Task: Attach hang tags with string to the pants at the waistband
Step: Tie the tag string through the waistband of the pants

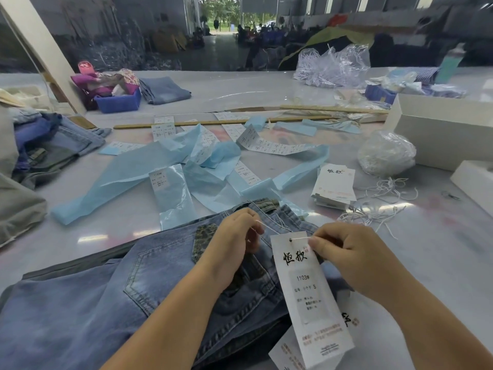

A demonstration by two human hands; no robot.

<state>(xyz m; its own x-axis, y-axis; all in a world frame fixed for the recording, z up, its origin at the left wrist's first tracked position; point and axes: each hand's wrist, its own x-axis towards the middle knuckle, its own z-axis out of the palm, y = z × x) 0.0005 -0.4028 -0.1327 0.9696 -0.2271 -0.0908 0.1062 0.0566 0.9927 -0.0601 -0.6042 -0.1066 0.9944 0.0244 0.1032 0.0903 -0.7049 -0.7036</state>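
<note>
Pinching the string (301,238) in my right hand (346,252) at the hole of the tag (306,289), I see my left hand (234,236) gripping its other end above the jeans (106,303). Tag lies over the waistband, near spare tags (334,186) and loose strings (373,209).

- The white hang tag (309,292) near the right hand (346,260) bears two large black brush characters, "恒" and a second one that is hard to make out
- Lower on it a sticker reads "1103#" and the size letter "S"; the smaller lines are illegible
- The tag stack (334,186) shows the same two characters
- A pale blue backing sheet (170,188) carries a sticker reading "1103#" and "S"
</note>
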